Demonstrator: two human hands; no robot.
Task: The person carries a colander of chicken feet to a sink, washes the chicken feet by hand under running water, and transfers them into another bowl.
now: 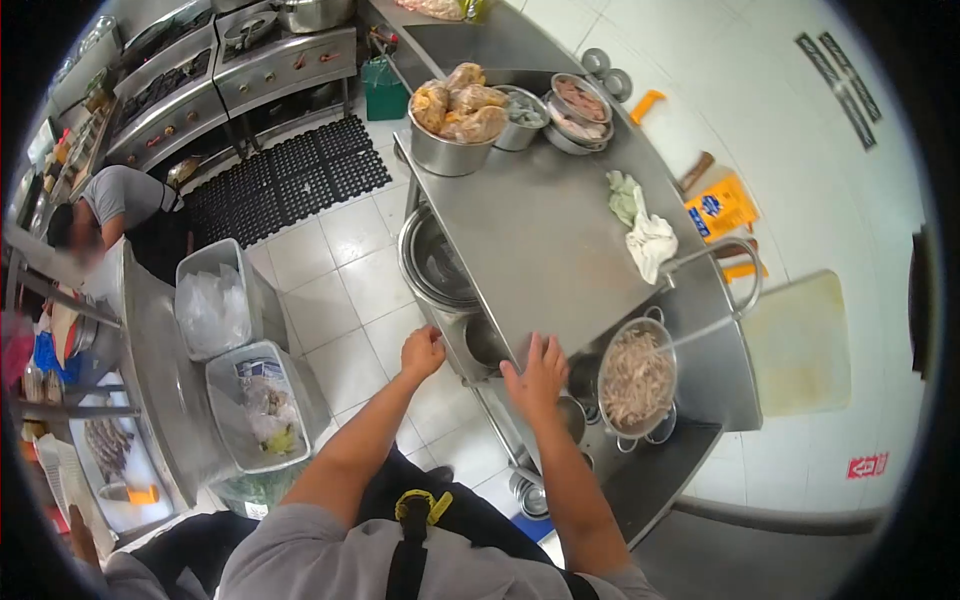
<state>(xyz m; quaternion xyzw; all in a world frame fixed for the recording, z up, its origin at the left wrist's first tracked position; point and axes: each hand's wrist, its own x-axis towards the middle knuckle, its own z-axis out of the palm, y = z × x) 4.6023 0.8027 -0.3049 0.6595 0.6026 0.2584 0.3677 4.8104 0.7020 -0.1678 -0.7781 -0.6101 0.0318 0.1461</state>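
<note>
My right hand [537,380] is open with its fingers apart, at the front corner of the steel counter [540,250]; whether it rests on the metal I cannot tell. My left hand [423,352] is curled closed beside the counter's edge, with nothing visible in it. To the right of my right hand, a colander [604,380] full of pale shredded strips [637,375] stands in the sink area. Water runs from a curved faucet [750,290] toward it. Below the counter, near my left hand, sits a large metal pot [410,260].
On the counter's far end stand a pot [450,155] of bagged yellowish food and bowls [580,100] of meat. Cloths [650,245] lie by the sink. Two grey bins [225,385] stand left of me. A co-worker [130,200] bends down near the stoves. A rubber mat [290,180] covers some floor.
</note>
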